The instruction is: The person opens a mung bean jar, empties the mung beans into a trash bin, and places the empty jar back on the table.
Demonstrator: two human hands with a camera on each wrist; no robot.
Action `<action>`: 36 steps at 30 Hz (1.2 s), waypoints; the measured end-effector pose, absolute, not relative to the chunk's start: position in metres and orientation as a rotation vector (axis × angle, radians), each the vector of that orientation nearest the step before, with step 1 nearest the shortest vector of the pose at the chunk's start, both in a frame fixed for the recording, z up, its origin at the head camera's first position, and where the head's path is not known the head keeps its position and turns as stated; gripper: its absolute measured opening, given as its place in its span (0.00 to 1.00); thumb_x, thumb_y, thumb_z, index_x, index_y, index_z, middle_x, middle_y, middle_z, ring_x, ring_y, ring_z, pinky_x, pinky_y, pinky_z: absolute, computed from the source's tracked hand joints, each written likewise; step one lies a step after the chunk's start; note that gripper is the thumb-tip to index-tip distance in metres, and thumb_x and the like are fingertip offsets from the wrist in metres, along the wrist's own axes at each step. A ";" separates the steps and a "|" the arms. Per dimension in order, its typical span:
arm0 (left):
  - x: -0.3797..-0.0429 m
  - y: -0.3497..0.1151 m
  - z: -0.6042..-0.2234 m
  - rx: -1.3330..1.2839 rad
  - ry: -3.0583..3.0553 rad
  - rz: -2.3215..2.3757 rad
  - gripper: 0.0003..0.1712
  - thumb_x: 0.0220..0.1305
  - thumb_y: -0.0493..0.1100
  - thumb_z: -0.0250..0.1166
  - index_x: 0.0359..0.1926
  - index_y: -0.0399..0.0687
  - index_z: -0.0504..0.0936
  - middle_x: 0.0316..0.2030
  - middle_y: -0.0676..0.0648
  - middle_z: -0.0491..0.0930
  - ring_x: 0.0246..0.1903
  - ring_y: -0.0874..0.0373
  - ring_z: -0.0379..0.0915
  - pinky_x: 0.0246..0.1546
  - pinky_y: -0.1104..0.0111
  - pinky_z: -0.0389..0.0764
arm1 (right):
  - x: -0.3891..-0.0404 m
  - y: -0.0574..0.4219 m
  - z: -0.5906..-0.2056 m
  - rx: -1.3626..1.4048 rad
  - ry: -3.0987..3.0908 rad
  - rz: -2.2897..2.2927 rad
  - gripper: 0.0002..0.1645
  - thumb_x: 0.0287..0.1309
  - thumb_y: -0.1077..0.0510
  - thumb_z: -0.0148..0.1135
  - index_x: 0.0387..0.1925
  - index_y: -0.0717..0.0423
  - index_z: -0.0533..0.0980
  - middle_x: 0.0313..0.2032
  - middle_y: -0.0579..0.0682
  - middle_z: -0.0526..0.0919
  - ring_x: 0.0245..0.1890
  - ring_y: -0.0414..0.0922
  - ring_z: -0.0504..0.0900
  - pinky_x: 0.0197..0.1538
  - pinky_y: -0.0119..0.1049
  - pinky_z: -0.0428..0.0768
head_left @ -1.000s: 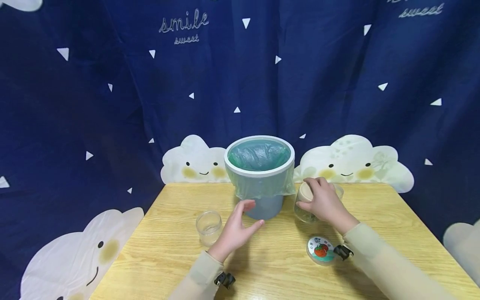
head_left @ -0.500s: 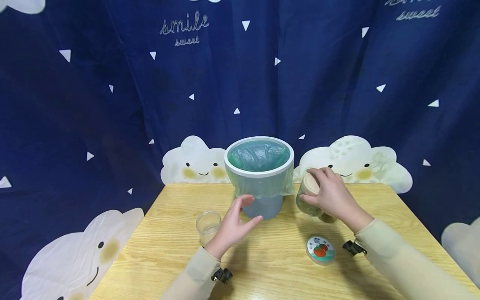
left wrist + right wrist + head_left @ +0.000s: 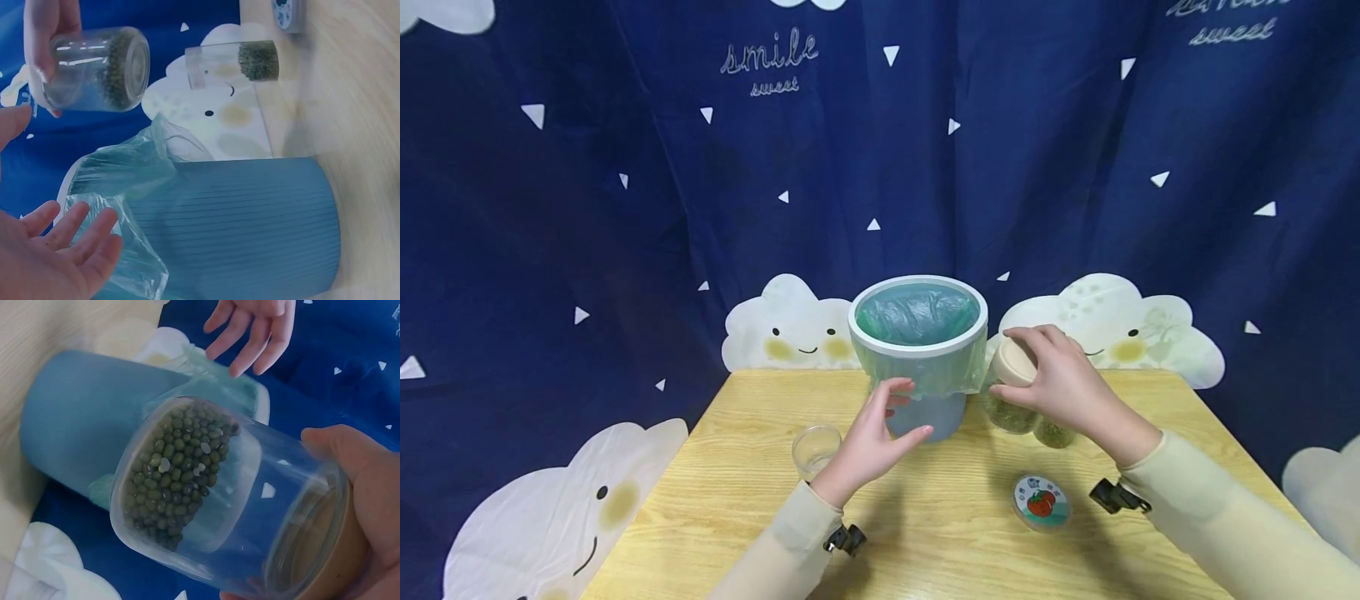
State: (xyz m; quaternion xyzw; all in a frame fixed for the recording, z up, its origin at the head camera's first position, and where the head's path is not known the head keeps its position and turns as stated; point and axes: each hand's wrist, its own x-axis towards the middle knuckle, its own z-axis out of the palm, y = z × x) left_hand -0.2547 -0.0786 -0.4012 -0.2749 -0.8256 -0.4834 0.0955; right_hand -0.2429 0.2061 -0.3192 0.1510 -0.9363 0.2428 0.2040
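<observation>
My right hand (image 3: 1063,383) grips a clear glass jar (image 3: 187,487) by its beige lid (image 3: 1017,363), fingers curled round it. Green mung beans (image 3: 172,469) lie in the bottom of the jar. In the left wrist view the jar hangs above table height, right of the trash bin (image 3: 927,412). Behind it on the table stands a second clear container (image 3: 231,64) with green contents. My left hand (image 3: 872,437) hovers in front of the bin, fingers spread and relaxed, holding nothing.
The bin has a pale rim and a green plastic liner (image 3: 917,312). A small clear cup (image 3: 816,448) stands to the left, partly behind my left wrist. A round tin with a tomato picture (image 3: 1041,502) lies front right on the wooden table (image 3: 955,533). A blue curtain hangs behind.
My right hand has lifted the jar off the table, baring the second container behind it. The right forearm has shifted rightward. The left hand has barely moved.
</observation>
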 end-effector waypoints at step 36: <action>-0.243 -0.049 -0.399 -1.085 -2.506 -1.482 0.57 0.54 0.49 0.81 0.77 0.53 0.56 0.71 0.51 0.67 0.70 0.58 0.65 0.72 0.59 0.69 | -0.197 0.157 -0.318 0.739 -2.421 0.664 0.48 0.39 0.46 0.85 0.64 0.51 0.75 0.53 0.53 0.79 0.46 0.51 0.79 0.42 0.44 0.80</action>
